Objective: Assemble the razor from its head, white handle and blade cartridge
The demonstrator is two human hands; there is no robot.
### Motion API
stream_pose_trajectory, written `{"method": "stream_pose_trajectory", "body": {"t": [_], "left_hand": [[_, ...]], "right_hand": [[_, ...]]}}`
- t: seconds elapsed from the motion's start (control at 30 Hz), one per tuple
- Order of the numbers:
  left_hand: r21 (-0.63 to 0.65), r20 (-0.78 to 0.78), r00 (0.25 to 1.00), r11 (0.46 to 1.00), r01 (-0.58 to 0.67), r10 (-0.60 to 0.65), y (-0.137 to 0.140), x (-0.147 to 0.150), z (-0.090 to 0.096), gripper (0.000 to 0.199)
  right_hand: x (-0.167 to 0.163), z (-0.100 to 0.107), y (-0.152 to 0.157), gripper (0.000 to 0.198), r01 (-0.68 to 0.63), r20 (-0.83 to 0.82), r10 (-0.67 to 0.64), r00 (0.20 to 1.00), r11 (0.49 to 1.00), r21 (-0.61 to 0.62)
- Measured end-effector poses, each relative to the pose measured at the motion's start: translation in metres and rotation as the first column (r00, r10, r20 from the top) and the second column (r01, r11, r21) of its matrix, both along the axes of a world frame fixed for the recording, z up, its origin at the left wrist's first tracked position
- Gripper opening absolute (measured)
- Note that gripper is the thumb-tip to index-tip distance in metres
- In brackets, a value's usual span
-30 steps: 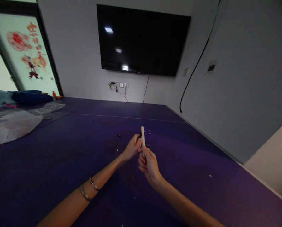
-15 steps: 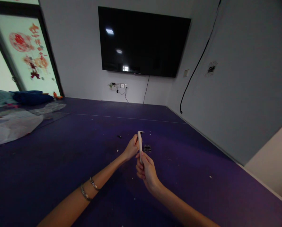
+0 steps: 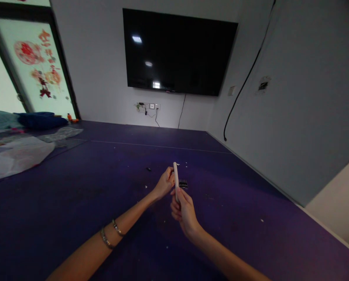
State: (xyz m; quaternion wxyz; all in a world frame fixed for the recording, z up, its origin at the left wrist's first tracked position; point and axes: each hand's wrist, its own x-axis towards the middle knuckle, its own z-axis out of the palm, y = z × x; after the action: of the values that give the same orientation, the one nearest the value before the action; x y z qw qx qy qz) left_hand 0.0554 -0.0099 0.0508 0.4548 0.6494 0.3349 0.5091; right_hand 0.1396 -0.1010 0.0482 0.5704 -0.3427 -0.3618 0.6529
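Observation:
Over the floor in front of me I hold a slim white stick-like object (image 3: 176,171), nearly upright and seen edge-on. Its exact kind does not show. My right hand (image 3: 186,208) is closed around its lower end, the thumb pressed along it. My left hand (image 3: 164,182) is closed at its upper left side, with the fingertips partly hidden behind it. Just beyond, a small dark rectangular item (image 3: 183,184) lies on the floor, partly covered by the white object. A small black piece (image 3: 148,169) lies left of my hands.
White bits are scattered over the purple floor (image 3: 104,187). Crumpled plastic sheeting (image 3: 25,154) and a dark blue cloth (image 3: 41,120) lie at left. A television (image 3: 178,52) hangs on the far wall; a black cable (image 3: 244,84) dangles at right.
The white object has turned slightly, and the dark, shiny part near its top now shows less. Both hands keep their places on it, with a small shift to the right.

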Motion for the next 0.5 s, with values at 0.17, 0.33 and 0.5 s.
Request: {"method": "stream_pose_trajectory", "body": {"t": [0.17,0.33,0.5], "left_hand": [[-0.008,0.002,1.000,1.000,0.009,-0.009,0.0015,-0.0006,-0.0024,0.011],[-0.023,0.014,1.000,1.000,-0.008,0.008,0.0054,-0.0017,-0.0051,0.014],[-0.035,0.038,0.999,0.999,0.035,-0.033,0.0024,-0.0008,-0.0032,0.017]], "right_hand": [[-0.0025,-0.0018,0.0002,0.038,0.010,-0.028,-0.011,1.000,1.000,-0.005],[-0.0038,0.0004,-0.0028,0.037,-0.001,-0.029,0.001,1.000,1.000,-0.019],[-0.0010,0.0034,0.0018,0.034,0.035,-0.073,-0.033,0.997,0.999,0.018]]}}
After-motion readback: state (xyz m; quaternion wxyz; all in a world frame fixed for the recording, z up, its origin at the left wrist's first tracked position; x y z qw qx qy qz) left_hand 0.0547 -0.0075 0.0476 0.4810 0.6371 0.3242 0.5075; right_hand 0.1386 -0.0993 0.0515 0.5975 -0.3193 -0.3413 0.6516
